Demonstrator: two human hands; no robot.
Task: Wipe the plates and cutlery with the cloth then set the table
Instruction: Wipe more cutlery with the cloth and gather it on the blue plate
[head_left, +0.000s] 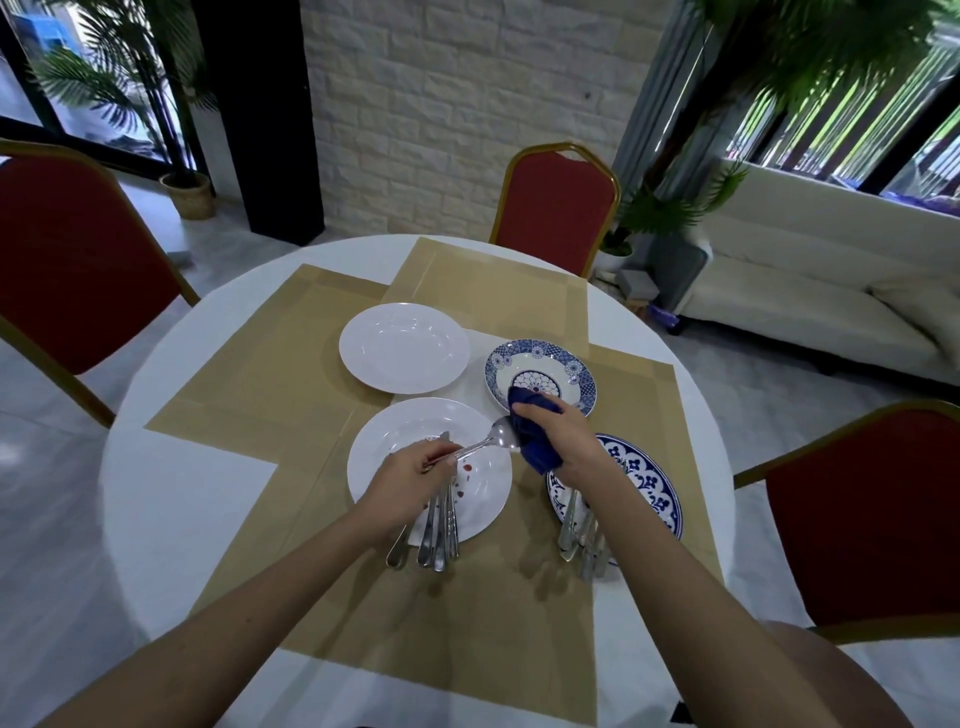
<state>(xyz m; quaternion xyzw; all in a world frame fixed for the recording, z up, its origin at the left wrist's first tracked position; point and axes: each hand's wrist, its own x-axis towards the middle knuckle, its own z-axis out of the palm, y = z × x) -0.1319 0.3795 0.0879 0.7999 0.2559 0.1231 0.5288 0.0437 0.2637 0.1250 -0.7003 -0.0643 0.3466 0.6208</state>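
My left hand (410, 475) grips the handle of a steel spoon (500, 435), holding it above a white plate (483, 493) marked with red stains. My right hand (558, 434) holds a dark blue cloth (535, 441) pressed against the spoon's bowl. Several more pieces of cutlery (439, 530) lie on the stained plate under my left hand. A blue patterned plate (657, 493) at the right carries several other utensils (582, 540). A clean white plate (405, 348) and a blue patterned bowl (540, 366) sit farther back.
Beige placemats (249, 395) cover the middle of a round white table (171, 499). Red chairs stand at the left (78, 260), the far side (556, 208) and the right (872, 519). A white sofa (810, 291) and potted plants are beyond the table.
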